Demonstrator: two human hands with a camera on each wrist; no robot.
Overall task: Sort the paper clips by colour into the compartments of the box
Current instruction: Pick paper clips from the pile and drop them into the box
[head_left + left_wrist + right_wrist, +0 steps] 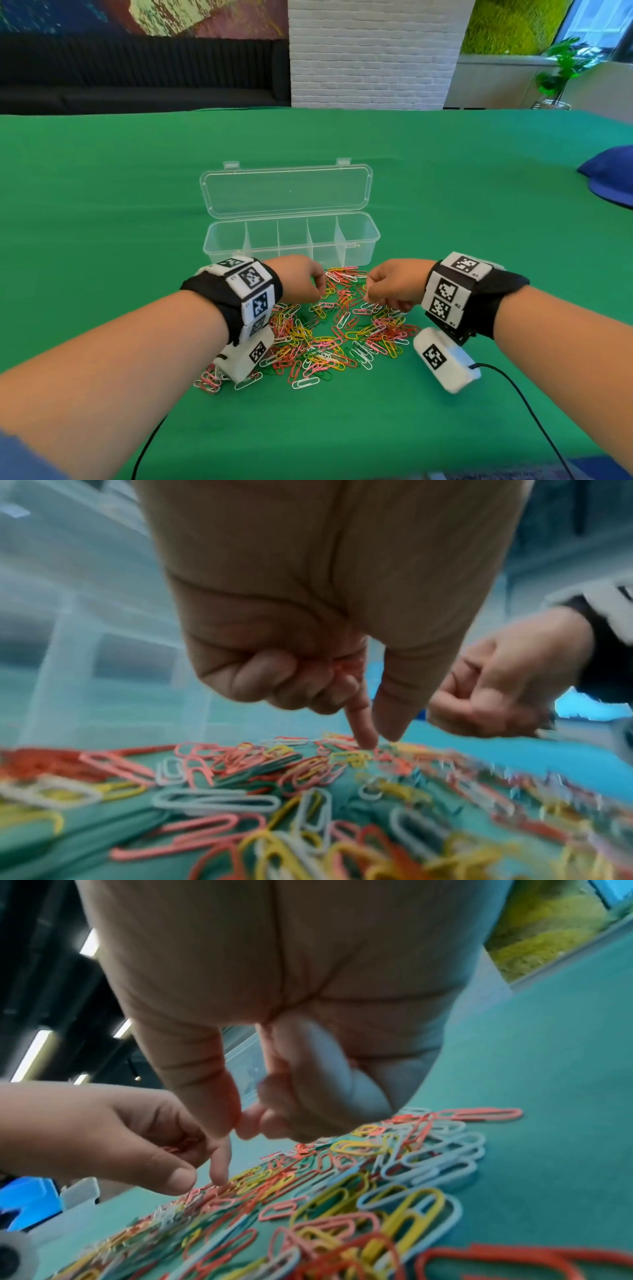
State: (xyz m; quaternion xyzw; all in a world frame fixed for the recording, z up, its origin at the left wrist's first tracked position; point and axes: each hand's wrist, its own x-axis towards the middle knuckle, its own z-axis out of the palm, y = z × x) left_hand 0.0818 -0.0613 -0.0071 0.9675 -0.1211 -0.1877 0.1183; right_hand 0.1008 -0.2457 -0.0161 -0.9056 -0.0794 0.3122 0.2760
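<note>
A clear plastic box (371, 236) with several empty compartments stands open, its lid (287, 192) laid back. In front of it lies a loose pile of paper clips (329, 339) in red, pink, yellow, green and white. My left hand (320, 293) is over the pile's far left part. In the left wrist view its curled fingers hold a few red clips (346, 666) against the palm, while index and thumb (380, 739) reach down onto the pile. My right hand (368, 298) hovers at the pile's far right. Its fingers are curled, thumb and index tips together (240, 1126); I see no clip in them.
Green cloth covers the table (137, 188). A blue object (609, 178) lies at the right edge. White sensor packs hang under both wrists (445, 363) (245, 356), and black cables (534, 411) trail toward me. The box stands just beyond the hands.
</note>
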